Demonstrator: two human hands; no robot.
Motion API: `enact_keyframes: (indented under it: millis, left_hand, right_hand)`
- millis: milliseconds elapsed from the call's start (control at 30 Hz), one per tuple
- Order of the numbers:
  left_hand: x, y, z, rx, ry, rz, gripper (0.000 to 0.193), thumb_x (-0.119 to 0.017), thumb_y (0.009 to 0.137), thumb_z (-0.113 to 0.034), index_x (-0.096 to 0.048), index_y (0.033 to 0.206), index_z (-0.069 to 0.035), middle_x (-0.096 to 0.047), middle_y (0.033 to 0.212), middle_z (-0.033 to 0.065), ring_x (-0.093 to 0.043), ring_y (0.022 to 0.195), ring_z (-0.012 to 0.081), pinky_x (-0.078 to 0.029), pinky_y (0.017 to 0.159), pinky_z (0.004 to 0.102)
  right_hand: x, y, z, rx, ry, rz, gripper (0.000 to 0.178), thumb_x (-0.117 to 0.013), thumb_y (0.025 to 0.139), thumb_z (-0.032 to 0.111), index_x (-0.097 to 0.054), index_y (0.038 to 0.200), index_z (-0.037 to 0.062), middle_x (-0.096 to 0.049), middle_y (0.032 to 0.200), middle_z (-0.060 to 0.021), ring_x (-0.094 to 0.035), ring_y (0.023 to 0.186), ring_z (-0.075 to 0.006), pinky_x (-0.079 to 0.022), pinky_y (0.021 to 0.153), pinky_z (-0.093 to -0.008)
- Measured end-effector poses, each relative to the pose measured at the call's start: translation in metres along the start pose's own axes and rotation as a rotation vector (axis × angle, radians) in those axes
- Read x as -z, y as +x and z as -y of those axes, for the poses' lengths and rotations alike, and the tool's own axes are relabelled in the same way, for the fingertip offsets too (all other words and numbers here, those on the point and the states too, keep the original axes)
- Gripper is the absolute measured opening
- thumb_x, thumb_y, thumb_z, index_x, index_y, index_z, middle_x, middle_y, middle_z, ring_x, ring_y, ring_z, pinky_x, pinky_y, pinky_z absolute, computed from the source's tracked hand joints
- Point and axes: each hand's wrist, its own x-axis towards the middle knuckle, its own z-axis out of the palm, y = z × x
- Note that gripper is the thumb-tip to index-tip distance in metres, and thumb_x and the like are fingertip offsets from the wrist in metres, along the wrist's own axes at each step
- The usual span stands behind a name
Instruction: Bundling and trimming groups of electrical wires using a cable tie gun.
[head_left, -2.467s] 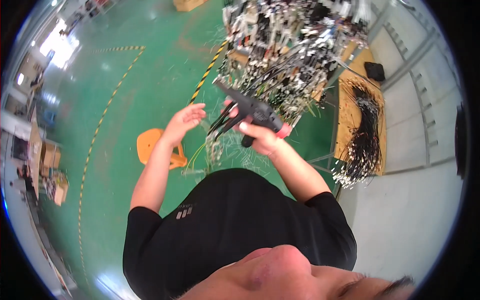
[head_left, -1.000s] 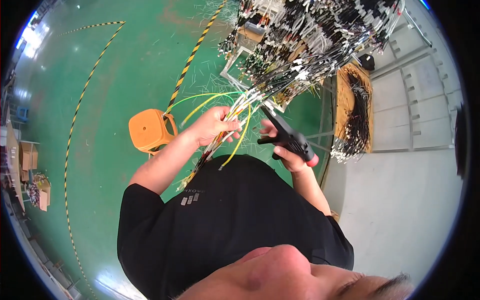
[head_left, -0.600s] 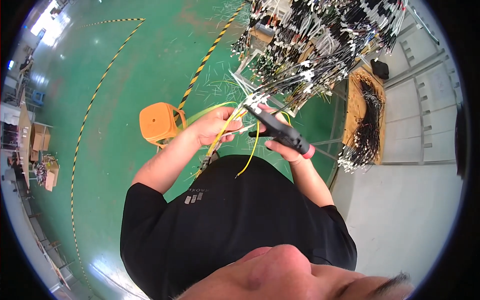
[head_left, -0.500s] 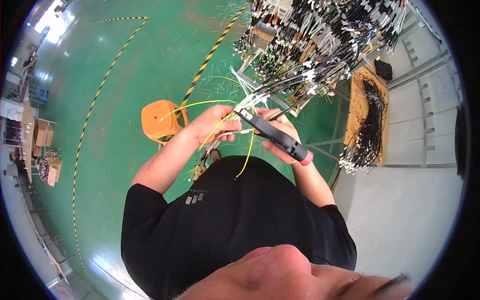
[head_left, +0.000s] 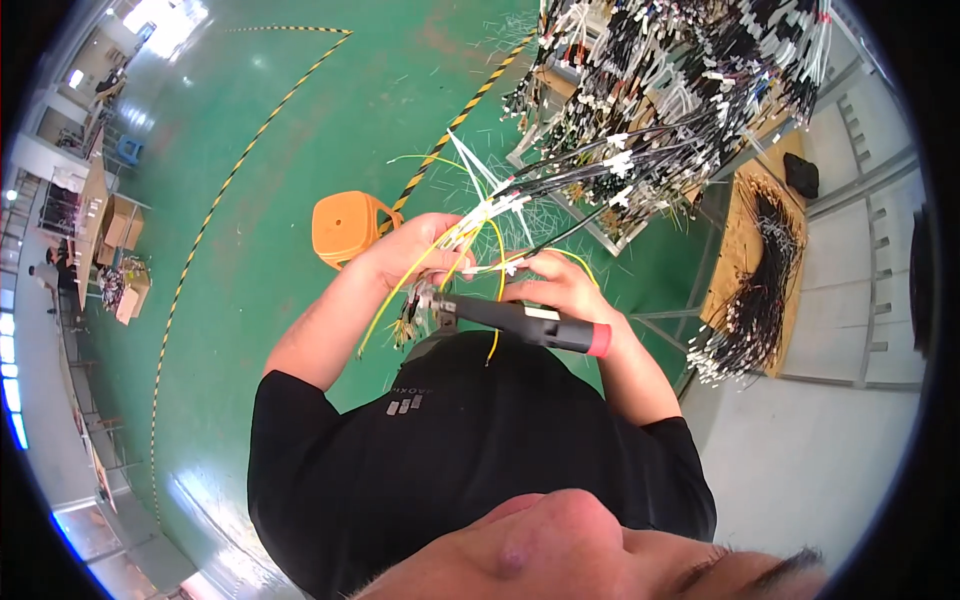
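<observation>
My left hand (head_left: 418, 250) is closed round a wire harness (head_left: 478, 218), a bundle of black, white and yellow wires with white cable ties on it. Loose yellow wires curve out on both sides, and a pair of thin white strips sticks up above. My right hand (head_left: 555, 285) keeps a black cable tie gun (head_left: 525, 322) with a red end against its near side; its grip on the handle is mostly hidden. The right fingertips reach to the wires beside the left hand. The gun's nose points left, below the bundle and apart from its ties.
A rack piled with black and white harnesses (head_left: 650, 110) stands ahead right. More wires (head_left: 765, 270) lie on a wooden board (head_left: 725, 240) at the right. An orange stool (head_left: 342, 225) is at the left. Clippings litter the green floor (head_left: 260, 270) near black-and-yellow tape.
The cable tie gun has come off the bundle, dropping toward my body and swinging its nose left. My right fingers have moved to the wires. The view has shifted slightly.
</observation>
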Motion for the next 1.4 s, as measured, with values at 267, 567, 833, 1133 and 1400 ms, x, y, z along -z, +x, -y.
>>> enact_keyframes:
  millis: [267,567,833,1133,1400]
  left_hand:
    - [-0.03,-0.003,-0.014,-0.151,0.347,-0.261,0.007,-0.073,0.095,-0.005,-0.071,0.101,-0.001,-0.068,0.084,-0.0017,-0.064,0.075,0.0064,-0.052,0.066,0.0257]
    - [0.003,0.001,-0.021,-0.068,-0.007,-0.231,0.022,-0.068,0.106,-0.019,-0.065,0.106,0.002,-0.063,0.075,0.0039,-0.059,0.057,0.0098,-0.048,0.05,0.0225]
    - [0.028,0.009,-0.027,-0.054,0.006,-0.153,0.021,-0.067,0.105,-0.018,-0.065,0.105,0.003,-0.063,0.076,0.0047,-0.058,0.057,0.0102,-0.048,0.05,0.0217]
    - [0.07,0.015,-0.037,-0.087,0.003,0.032,0.019,-0.065,0.107,-0.018,-0.068,0.109,0.001,-0.066,0.078,0.0023,-0.06,0.058,0.0084,-0.049,0.053,0.0211]
    - [0.084,0.016,-0.046,-0.075,0.094,0.077,0.019,-0.073,0.103,-0.022,-0.068,0.102,-0.004,-0.069,0.075,0.0012,-0.063,0.055,0.0073,-0.048,0.049,0.0207]
  right_hand:
    - [0.0,-0.016,-0.009,-0.187,0.5,-0.105,0.045,-0.076,0.082,0.014,-0.069,0.123,-0.0031,-0.058,0.146,-0.0297,-0.059,0.134,-0.0462,-0.045,0.114,-0.0504]
    - [-0.04,-0.06,-0.021,-0.439,0.672,-0.492,0.057,-0.065,0.092,-0.001,-0.055,0.148,-0.0014,-0.069,0.138,-0.0168,-0.067,0.124,-0.0276,-0.047,0.113,-0.0403]
    - [-0.058,-0.04,-0.012,-0.497,0.208,-0.448,0.042,-0.069,0.09,0.003,-0.066,0.132,0.0037,-0.074,0.114,-0.0114,-0.068,0.088,-0.0244,-0.054,0.084,-0.0339]
    - [-0.082,-0.01,-0.012,-0.444,0.055,-0.527,0.044,-0.072,0.09,0.005,-0.066,0.133,0.0025,-0.073,0.119,-0.014,-0.072,0.099,-0.0307,-0.056,0.089,-0.0369]
    - [-0.093,0.009,-0.018,-0.501,0.146,-0.452,0.048,-0.07,0.089,0.001,-0.064,0.137,0.0045,-0.073,0.122,-0.0122,-0.072,0.109,-0.0258,-0.055,0.098,-0.0365]
